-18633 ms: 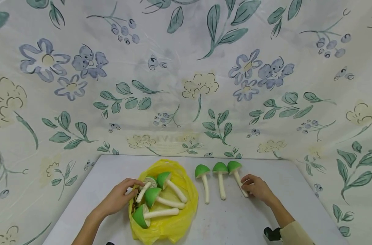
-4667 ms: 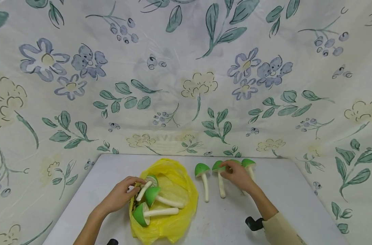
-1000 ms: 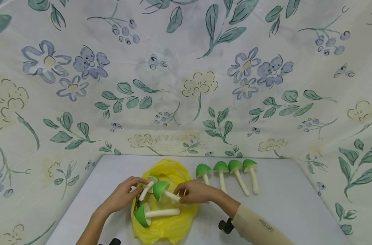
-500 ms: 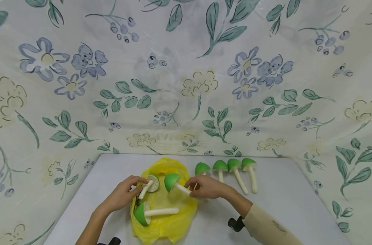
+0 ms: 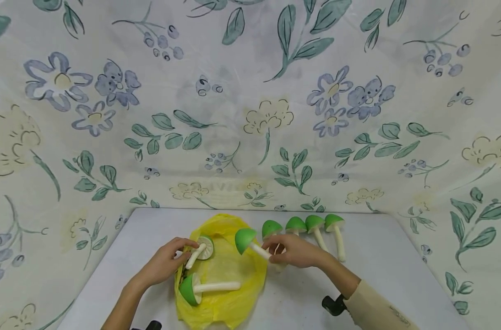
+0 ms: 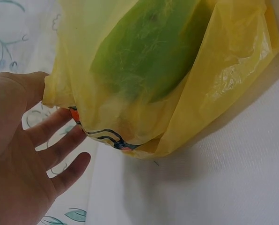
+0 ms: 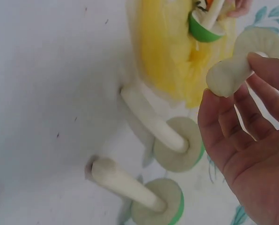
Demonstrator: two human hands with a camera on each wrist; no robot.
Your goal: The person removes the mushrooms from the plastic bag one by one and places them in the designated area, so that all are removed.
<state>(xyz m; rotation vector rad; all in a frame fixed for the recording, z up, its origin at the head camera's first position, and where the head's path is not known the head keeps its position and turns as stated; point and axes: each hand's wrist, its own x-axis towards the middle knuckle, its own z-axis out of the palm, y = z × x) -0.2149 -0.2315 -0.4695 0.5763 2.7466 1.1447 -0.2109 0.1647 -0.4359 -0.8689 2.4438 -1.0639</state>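
In the head view, my left hand (image 5: 166, 261) is at the left rim of a yellow plastic bag (image 5: 217, 314); the left wrist view shows its thumb and index finger pinching the bag's edge. My right hand (image 5: 297, 250) holds a green-capped toy mushroom (image 5: 245, 240) by its white stem, cap pointing left, over the bag's right side. In the right wrist view, fingers and thumb close around the stem end (image 7: 228, 75). Inside the bag lie two more mushrooms, one on its side in front (image 5: 217, 287) and one with its underside showing (image 5: 205, 247) near my left fingers.
Several matching mushrooms lie in a row right of the bag, caps toward the back edge, the rightmost (image 5: 339, 238) slightly apart at its stem. My right hand partly covers the leftmost ones. A floral cloth (image 5: 250, 151) hangs behind the white table (image 5: 374, 256).
Earlier, my right hand laid a mushroom at the row's right end. It then gripped another in the bag, lifted it and carries it rightward. The left hand stays at the rim.
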